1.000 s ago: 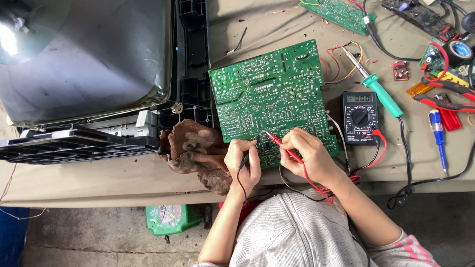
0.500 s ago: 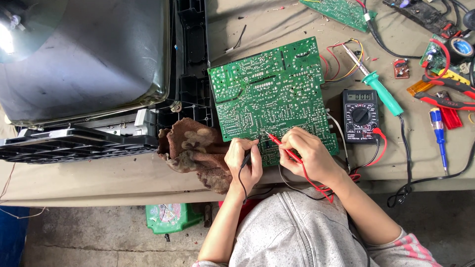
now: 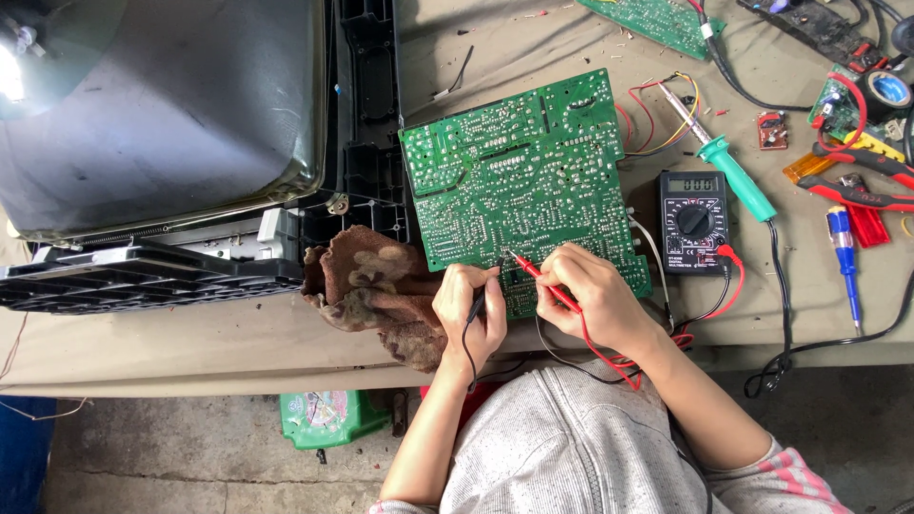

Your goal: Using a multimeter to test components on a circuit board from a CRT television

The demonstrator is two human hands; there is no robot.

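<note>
A large green circuit board [image 3: 519, 186] lies solder side up on the workbench. My left hand [image 3: 468, 312] grips a black test probe [image 3: 479, 303] whose tip touches the board's near edge. My right hand [image 3: 588, 300] pinches a red test probe [image 3: 543, 278], its tip set on the board a little right of the black one. Both probe leads run to a black digital multimeter [image 3: 693, 222] just right of the board. A brown rag [image 3: 371, 286] lies bunched beside my left hand.
A television tube in its black frame [image 3: 171, 143] fills the left of the bench. A green-handled soldering iron [image 3: 733, 176], red-handled pliers [image 3: 862, 181], a blue screwdriver [image 3: 843, 257], tape and smaller boards [image 3: 657, 14] lie at the right. A green container [image 3: 328, 417] sits on the floor.
</note>
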